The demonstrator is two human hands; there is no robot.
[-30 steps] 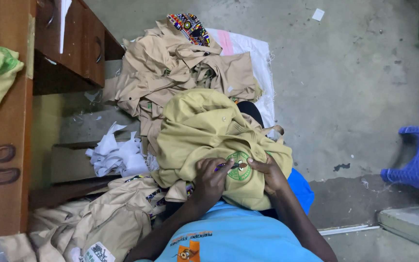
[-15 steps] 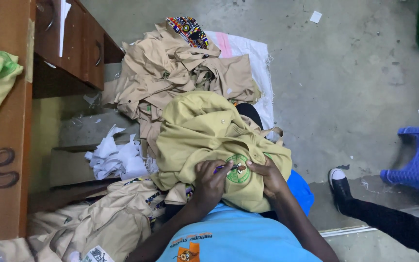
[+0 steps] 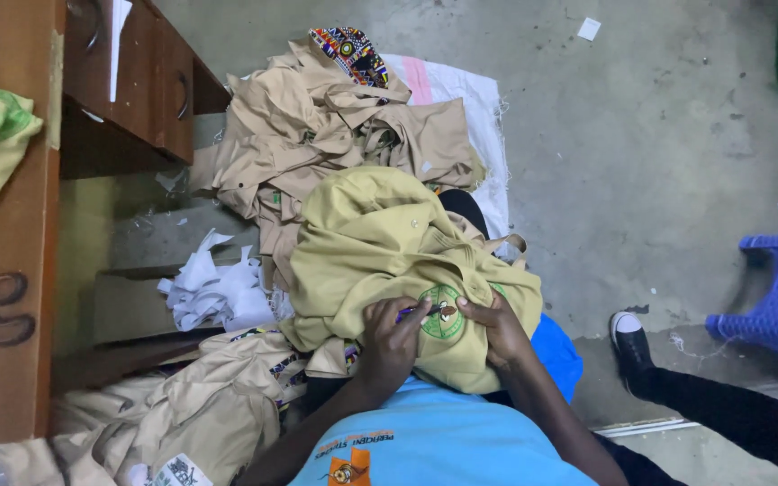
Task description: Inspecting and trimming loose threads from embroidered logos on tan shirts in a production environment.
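Crumpled olive-yellow shirt (round green badge facing up) on the lap.

The person wears a light blue short-sleeved shirt with a small orange printed patch and dark lettering on the chest, below the left hand. Both forearms are bare down to the right hand, with no rings, watch or gloves visible.
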